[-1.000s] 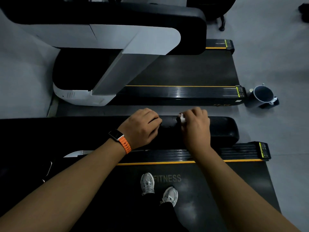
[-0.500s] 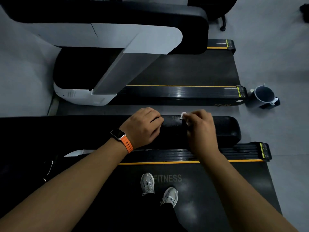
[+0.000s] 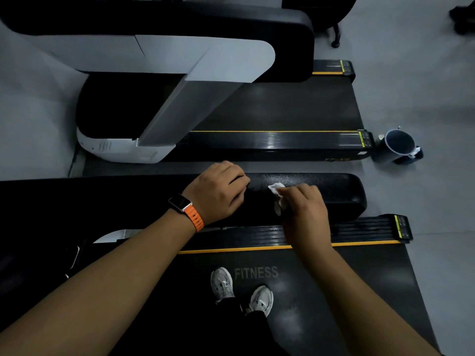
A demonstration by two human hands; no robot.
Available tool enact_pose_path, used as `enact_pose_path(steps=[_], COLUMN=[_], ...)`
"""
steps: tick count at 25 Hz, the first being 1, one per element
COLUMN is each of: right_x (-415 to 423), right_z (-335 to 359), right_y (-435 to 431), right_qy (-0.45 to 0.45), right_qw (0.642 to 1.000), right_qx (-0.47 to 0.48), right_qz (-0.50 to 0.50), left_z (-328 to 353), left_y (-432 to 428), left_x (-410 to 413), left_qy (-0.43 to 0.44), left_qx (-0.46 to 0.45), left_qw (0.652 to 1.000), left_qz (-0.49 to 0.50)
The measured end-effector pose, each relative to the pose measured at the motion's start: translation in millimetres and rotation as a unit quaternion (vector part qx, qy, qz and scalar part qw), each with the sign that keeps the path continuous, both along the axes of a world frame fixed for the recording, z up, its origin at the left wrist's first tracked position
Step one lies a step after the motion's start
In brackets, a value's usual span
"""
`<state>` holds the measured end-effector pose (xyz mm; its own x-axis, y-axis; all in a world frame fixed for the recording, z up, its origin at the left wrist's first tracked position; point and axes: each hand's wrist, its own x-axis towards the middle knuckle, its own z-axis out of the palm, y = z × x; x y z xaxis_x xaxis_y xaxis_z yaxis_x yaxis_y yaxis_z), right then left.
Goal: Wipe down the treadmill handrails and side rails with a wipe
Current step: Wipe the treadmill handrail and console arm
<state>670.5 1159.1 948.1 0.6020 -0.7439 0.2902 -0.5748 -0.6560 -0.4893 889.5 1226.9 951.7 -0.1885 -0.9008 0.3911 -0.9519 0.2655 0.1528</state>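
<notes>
1. Head view is showing the right hand pinching a crumpled white wipe in curled fingers and pressing it onto the top of the black padded handrail.
2. The left hand is sitting just beside the wipe, on its left. Its fingers are curling over the same handrail and holding nothing else, and a watch with an orange strap is showing at the wrist.
3. The handrail's long axis is running left to right across the view, and its rounded free end is lying to the right of the right hand. That hand is the nearer one, so the coming stroke is probably going to slide along the axis towards that end.
4. The side rail is lying parallel to the handrail, lower and closer to the person's feet, with the right forearm crossing over it. By my reading it is waiting its turn.
5. A dark cup is standing on the floor well apart from both hands.
</notes>
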Motion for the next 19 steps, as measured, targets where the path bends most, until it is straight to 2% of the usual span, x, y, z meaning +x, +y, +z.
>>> enact_pose_path(steps=[4, 7, 10, 13, 16, 19], right_x=[2.7, 7.0, 17.6, 25.8, 29.3, 37.4], right_z=[-7.8, -9.1, -8.0, -1.7, 1.1, 7.5], right_y=[8.7, 11.5, 17.3, 10.2, 9.0, 3.5], right_qy=[0.001, -0.015, 0.010, 0.020, 0.066, 0.079], right_qw=[0.999, 1.000, 0.998, 1.000, 0.997, 0.996], right_qx=[-0.034, -0.023, -0.040, -0.011, -0.038, -0.025], right_qz=[0.035, 0.002, 0.041, 0.002, 0.029, -0.020], left_z=[-0.4, -1.1, -0.7, 0.3, 0.2, -2.1], left_y=[0.0, 0.4, 1.5, 3.2, 2.7, 2.9], left_x=[-0.2, 0.0, 0.7, 1.5, 3.2, 5.1], left_qy=[-0.003, 0.001, 0.013, 0.031, 0.042, 0.060], left_qx=[0.005, -0.004, -0.009, -0.003, -0.004, -0.004], left_qw=[1.000, 1.000, 1.000, 0.999, 0.999, 0.998], left_qz=[-0.001, 0.002, 0.008, 0.017, 0.020, 0.024])
